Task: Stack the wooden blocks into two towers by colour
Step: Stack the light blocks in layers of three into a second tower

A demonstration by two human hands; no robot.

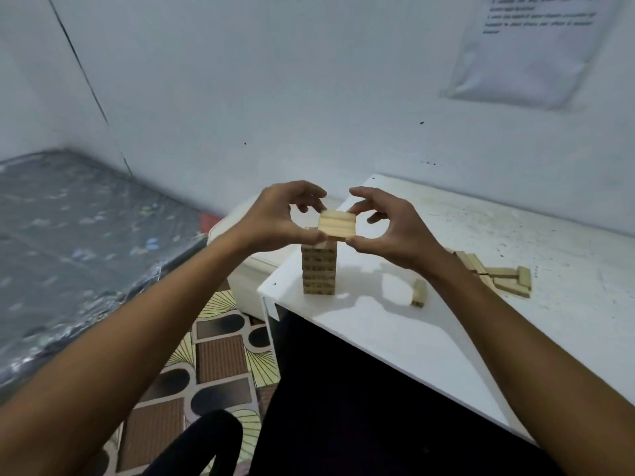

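A tower of pale wooden blocks (319, 269) stands near the left corner of the white table (395, 324). Just above its top, both hands hold a flat layer of pale blocks (336, 225) side by side. My left hand (278, 214) pinches the layer's left edge between thumb and fingers. My right hand (388, 228) pinches its right edge the same way. One loose block (419, 293) lies on the table to the right of the tower. A small heap of loose blocks (505, 276) lies further right, partly hidden by my right forearm.
The tower stands close to the table's left corner and front edge. A white box (247, 269) sits on the floor beyond that corner. A mattress (68, 235) lies at the left. A patterned floor mat (213, 355) shows below. A paper sheet (522, 49) hangs on the wall.
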